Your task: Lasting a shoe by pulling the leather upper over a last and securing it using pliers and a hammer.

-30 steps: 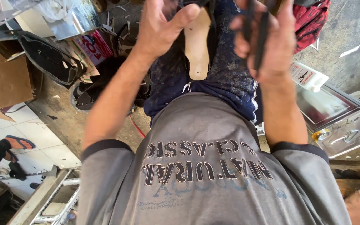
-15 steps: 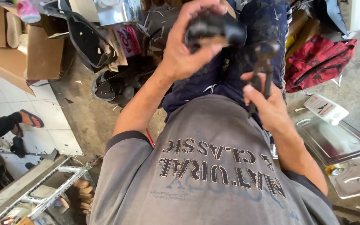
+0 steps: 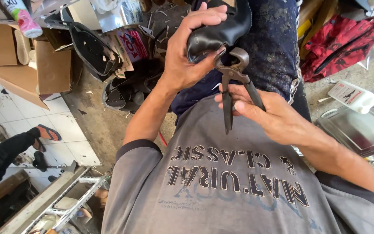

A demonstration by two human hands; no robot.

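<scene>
Left grip clamped on black shoe | right grip clamped on pincers, palm up

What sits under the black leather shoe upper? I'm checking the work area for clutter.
Under the black leather shoe upper, dark metal pincers bite its lower edge, with dark blue speckled trousers behind. The left hand covers its near side; its inside is hidden.

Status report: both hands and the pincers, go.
Left hand grips black leather shoe upper. Right hand holds pincers, head at leather edge. Nothing blocking.
</scene>
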